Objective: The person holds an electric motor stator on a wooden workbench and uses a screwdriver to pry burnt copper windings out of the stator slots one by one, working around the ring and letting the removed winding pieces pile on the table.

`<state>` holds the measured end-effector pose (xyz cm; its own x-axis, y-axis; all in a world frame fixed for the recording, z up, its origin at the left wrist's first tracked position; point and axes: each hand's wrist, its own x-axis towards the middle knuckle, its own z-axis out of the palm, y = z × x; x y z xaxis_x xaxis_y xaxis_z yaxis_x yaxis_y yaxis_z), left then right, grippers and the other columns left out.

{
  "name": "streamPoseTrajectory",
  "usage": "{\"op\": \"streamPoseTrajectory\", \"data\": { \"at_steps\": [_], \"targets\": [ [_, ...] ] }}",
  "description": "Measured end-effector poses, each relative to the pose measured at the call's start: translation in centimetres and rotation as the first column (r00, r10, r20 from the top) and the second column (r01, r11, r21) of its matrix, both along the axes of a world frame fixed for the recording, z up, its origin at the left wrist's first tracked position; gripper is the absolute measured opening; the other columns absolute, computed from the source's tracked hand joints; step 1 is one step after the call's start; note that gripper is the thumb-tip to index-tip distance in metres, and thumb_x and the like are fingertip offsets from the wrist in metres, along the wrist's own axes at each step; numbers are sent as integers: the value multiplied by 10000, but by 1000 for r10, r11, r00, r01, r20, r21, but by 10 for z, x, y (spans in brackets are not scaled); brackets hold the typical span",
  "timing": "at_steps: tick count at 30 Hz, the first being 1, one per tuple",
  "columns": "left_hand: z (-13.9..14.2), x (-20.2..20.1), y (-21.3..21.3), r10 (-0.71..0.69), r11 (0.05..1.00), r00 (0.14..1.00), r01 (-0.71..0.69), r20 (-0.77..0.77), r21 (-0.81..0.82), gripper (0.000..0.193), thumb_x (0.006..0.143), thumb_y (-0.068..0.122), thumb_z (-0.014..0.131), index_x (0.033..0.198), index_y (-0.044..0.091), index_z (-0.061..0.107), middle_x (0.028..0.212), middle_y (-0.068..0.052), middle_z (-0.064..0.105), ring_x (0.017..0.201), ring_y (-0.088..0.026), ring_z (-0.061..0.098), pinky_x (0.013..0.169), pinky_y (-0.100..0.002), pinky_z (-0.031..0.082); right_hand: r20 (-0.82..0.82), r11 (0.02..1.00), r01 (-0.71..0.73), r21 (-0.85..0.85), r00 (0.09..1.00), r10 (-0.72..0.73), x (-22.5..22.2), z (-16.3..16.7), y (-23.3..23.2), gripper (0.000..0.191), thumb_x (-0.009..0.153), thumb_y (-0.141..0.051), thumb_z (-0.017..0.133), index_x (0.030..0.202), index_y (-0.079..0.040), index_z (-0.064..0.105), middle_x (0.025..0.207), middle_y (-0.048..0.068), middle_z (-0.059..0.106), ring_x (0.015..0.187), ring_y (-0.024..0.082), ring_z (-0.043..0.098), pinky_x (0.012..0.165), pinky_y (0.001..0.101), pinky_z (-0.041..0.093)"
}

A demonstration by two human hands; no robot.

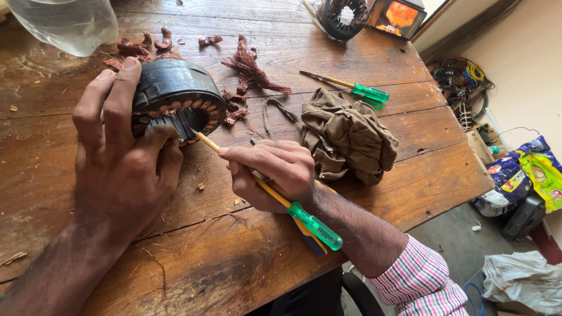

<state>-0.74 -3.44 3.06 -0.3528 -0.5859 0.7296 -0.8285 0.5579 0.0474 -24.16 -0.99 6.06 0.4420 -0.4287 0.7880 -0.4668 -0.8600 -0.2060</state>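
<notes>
The round black motor stator (175, 96) lies on its side on the wooden table (374, 58), ringed inside with copper windings, and the left hand (120, 158) is wrapped over its near edge, fingers curled over the top and thumb pressed at the slots, clamping it down. The right hand (272, 172) is closed tight round a yellow-shafted screwdriver with a green handle (263, 187), another tool seemingly held alongside it, and the tip sits right at the slot mouth beside the left thumb. It looks to me like winding is being picked out of the slots; the next push wants a steady stator and a tip kept off that thumb. Torn copper scraps (252, 70) lie just beyond the stator, a second green screwdriver (351, 88) and a crumpled brown cloth (345, 137) to the outer side of the right hand. The table edge runs close under the right wrist, so there is little room to draw back; open board lies beyond the cloth
</notes>
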Motion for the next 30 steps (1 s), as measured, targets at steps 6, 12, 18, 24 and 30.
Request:
{"op": "streamPoseTrajectory", "data": {
  "at_steps": [6, 12, 18, 24, 30],
  "targets": [
    [-10, -4, 0, 39, 999, 999, -39, -34, 1, 209, 971, 268, 837, 1010, 68, 791, 1604, -181, 234, 1501, -351, 155, 1198, -507, 482, -6, 1000, 4, -1, 1000, -4, 1, 0, 0, 313, 847, 77, 727, 1142, -25, 706, 844, 74, 724, 682, 174, 715, 659, 304, 584],
    [-20, -7, 4, 157, 987, 988, -157, -1, 16, 260, 1002, 337, 816, 998, 79, 780, 1624, -166, 201, 1508, -351, 142, 1236, -560, 411, -7, 1000, -3, -3, 1000, 3, 2, 0, 0, 310, 861, 78, 730, 1151, -27, 701, 870, 73, 731, 700, 164, 723, 667, 297, 584],
    [-20, -5, -5, 161, 987, 986, -160, 40, -27, 343, 1007, 367, 753, 1140, 52, 782, 1627, -190, 212, 1536, -351, 164, 1246, -585, 406, -16, 1000, -16, 5, 1000, 16, 1, 2, -1, 310, 854, 82, 715, 1147, -19, 703, 847, 62, 728, 707, 157, 732, 672, 295, 595],
    [-14, -3, 1, 123, 992, 992, -123, 33, -1, 209, 991, 288, 786, 1033, 88, 746, 1571, -199, 227, 1479, -355, 174, 1224, -544, 404, -7, 1000, -3, -7, 1000, 3, 2, 2, -1, 297, 857, 83, 719, 1137, -16, 706, 831, 67, 722, 694, 160, 729, 662, 299, 594],
    [-9, -4, 2, 95, 995, 995, -95, 11, 32, 187, 964, 256, 803, 1029, 87, 758, 1582, -196, 244, 1490, -352, 175, 1301, -551, 352, -6, 1000, -10, -6, 1000, 10, 1, 2, -2, 295, 860, 79, 721, 1138, -17, 703, 845, 77, 726, 699, 164, 729, 665, 298, 592]
  ]
}}
